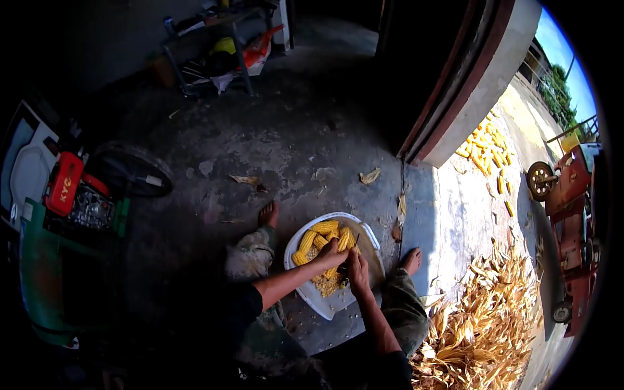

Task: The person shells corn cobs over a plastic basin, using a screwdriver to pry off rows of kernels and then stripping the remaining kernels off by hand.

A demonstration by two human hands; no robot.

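Note:
A white basin [292, 246] stands on the floor between my feet, holding several yellow corn cobs [307, 242] and a heap of loose kernels [325, 285]. Over the basin, my left hand [333, 253] is closed around a corn cob [347, 239], mostly covered by the fingers. Close beside it, my right hand [358, 273] is closed on a thin dark rod-like tool [357, 240] that points upward. The hands nearly touch, and the tool's lower part is hidden in my grip.
Dry husks [481, 318] are piled at the right, with more corn cobs [487, 146] on the sunlit ground beyond the doorway. A red vehicle [572, 227] stands outside. Leftward is a machine with a red engine [65, 185]; a cluttered metal stand [237, 49] is behind.

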